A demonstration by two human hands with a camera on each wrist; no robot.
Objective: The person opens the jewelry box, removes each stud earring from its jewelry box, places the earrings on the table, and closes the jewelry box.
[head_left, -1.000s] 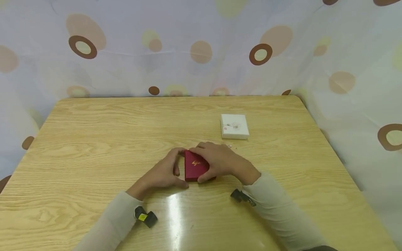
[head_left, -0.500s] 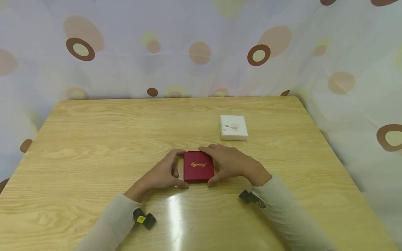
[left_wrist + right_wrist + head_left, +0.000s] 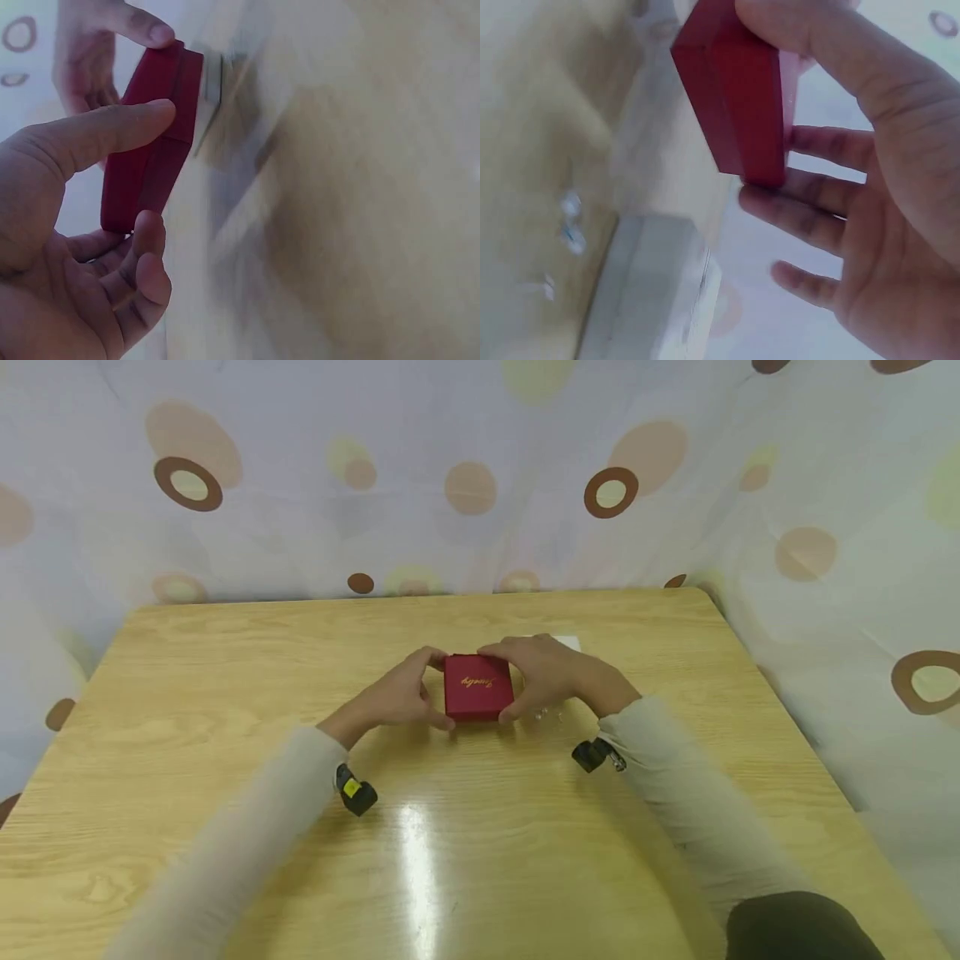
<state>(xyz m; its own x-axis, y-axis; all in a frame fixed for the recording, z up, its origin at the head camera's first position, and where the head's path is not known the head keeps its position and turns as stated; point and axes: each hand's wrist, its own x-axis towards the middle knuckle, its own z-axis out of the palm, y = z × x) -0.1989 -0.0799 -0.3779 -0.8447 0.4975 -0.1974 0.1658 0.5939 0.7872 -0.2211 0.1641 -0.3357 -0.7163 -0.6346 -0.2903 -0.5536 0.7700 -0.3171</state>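
A square red jewelry box (image 3: 478, 687) with gold "Jewelry" lettering is held between both hands, lifted over the wooden table. My left hand (image 3: 393, 693) grips its left side, the thumb on the near edge and the fingers at the far edge. On the opposite side, my right hand (image 3: 551, 670) holds it the same way. The left wrist view shows the box (image 3: 142, 172) tilted, with a lid seam running round its side. Small shiny pieces like earrings (image 3: 571, 225) lie on the table below the right hand.
A white box (image 3: 567, 642) stands behind the right hand, mostly covered by it in the head view; its side (image 3: 645, 292) shows in the right wrist view. The wooden table (image 3: 262, 668) ends at a patterned curtain (image 3: 300, 485) at the back.
The right hand first slid to the right side of the red jewelry box, uncovering its lettering. Both hands then raised the box up and away toward the white box.
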